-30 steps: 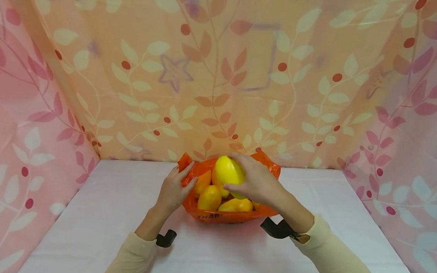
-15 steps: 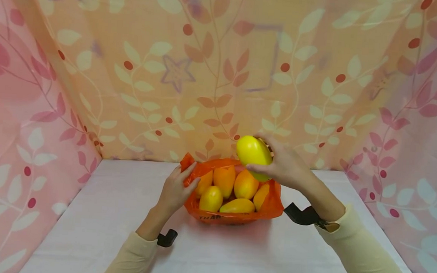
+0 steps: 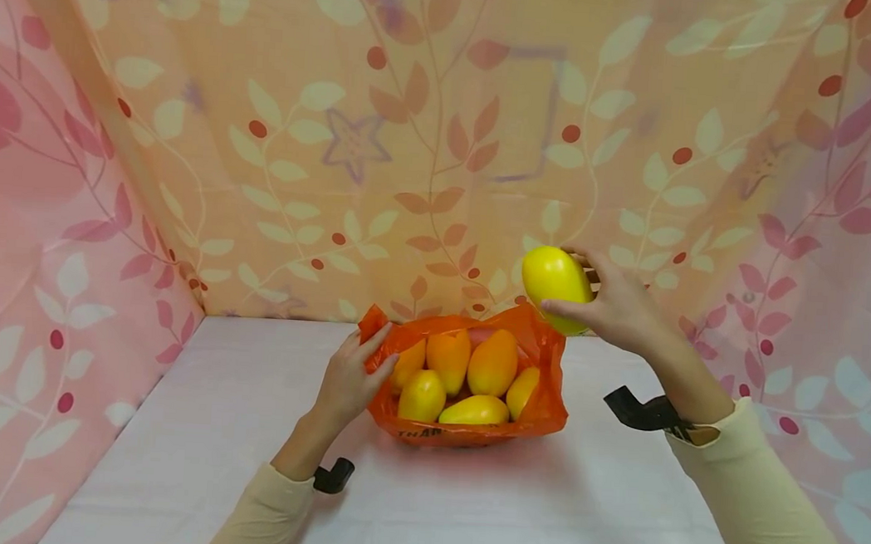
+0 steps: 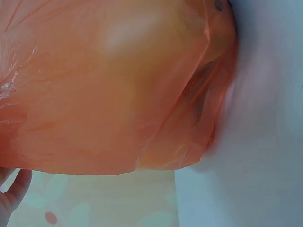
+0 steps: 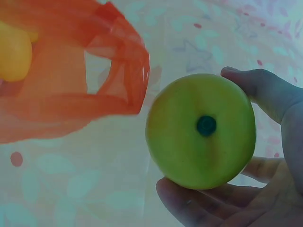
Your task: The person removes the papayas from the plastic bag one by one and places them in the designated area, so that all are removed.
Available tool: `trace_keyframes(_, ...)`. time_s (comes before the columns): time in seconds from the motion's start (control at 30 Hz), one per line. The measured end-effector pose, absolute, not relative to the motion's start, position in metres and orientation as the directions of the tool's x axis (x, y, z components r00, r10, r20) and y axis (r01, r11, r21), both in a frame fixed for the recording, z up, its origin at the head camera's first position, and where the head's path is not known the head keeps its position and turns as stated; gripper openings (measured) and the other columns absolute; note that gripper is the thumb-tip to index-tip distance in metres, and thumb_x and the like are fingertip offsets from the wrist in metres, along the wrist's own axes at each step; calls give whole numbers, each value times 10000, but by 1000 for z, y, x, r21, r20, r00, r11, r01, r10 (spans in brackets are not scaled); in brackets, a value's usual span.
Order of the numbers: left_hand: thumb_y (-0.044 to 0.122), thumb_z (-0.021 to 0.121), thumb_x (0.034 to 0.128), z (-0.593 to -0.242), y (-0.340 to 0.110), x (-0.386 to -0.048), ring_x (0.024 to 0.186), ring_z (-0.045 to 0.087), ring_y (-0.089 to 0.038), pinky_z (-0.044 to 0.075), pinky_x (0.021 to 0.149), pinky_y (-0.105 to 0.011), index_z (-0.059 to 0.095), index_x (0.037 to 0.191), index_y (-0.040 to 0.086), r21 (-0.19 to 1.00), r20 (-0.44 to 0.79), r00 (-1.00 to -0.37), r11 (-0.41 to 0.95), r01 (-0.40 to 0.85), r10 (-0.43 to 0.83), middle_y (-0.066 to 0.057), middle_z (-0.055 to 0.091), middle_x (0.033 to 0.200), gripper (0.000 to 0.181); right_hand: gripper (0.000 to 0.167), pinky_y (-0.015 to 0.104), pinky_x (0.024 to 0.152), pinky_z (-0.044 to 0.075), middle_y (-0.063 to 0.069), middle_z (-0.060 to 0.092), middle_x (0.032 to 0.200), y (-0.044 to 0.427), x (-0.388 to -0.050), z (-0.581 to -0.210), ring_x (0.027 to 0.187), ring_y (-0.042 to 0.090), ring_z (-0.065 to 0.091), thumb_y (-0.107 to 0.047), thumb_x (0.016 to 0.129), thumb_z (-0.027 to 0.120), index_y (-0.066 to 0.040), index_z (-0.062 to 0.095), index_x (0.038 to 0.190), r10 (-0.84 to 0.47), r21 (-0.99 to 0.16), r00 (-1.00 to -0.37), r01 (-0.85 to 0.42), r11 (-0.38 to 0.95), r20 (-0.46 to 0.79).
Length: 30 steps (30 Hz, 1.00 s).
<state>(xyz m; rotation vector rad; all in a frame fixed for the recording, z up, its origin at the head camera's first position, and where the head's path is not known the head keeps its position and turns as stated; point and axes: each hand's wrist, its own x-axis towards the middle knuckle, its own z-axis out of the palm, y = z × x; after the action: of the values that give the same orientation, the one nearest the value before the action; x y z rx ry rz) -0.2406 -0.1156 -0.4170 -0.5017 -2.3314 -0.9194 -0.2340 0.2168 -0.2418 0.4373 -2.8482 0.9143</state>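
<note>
In the head view an orange plastic bag (image 3: 463, 437) lies open at the table's middle, with several yellow-orange mangoes (image 3: 447, 360) inside. The right hand (image 3: 616, 308) grips a yellow-green mango (image 3: 552, 281) in the air above the bag's right end. In the right wrist view that mango (image 5: 201, 130) shows its dark stem spot, held between the thumb and fingers (image 5: 208, 203). The left hand (image 3: 350, 379) holds the bag's left edge, its fingertips partly against the plastic. In the left wrist view the bag (image 4: 94, 94) fills most of the picture, with fingers (image 4: 18, 189) at the lower left.
A white cloth covers the table (image 3: 207, 449). Behind it hangs a yellowish leaf-patterned curtain (image 3: 283, 63), with pink patterned curtains (image 3: 27, 222) at both sides. A black wrist mount (image 3: 640, 409) sticks out from the right wrist, another (image 3: 333, 475) from the left.
The right hand has lifted the yellow-green mango out from over the bag's middle, up and to the right. More mangoes in the bag are visible. The left hand has stayed at the bag's left edge.
</note>
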Motion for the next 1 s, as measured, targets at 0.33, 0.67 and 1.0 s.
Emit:
trace_keyframes(0.33,143,742,850,-417,-116,-241,1074,621,-355,556,906,-474,611,1304,10,503,620,-774,692,518,128,-225,645,1226,491,761,563,884,530,219,478,1377,233,-243,-242,1188,438,508,-338,857,736,-80,362,1468,-212,-546,-947,-312,777,240)
trace_keyframes(0.67,134,745,844,-417,-116,-241,1078,621,-367,549,917,-484,620,1294,10,496,639,-759,686,533,128,-230,650,1219,483,725,580,911,506,225,471,1397,247,-256,-251,1201,447,492,-342,868,723,-106,363,1452,-177,-556,-958,-275,784,225)
trace_keyframes(1.0,130,746,844,-418,-116,-241,1070,625,-364,550,913,-485,621,1293,13,485,643,-755,695,531,128,-221,655,1213,481,728,577,916,516,236,442,1392,260,-275,-271,1162,452,496,-315,877,716,-62,345,1450,-165,-554,-963,-258,792,212)
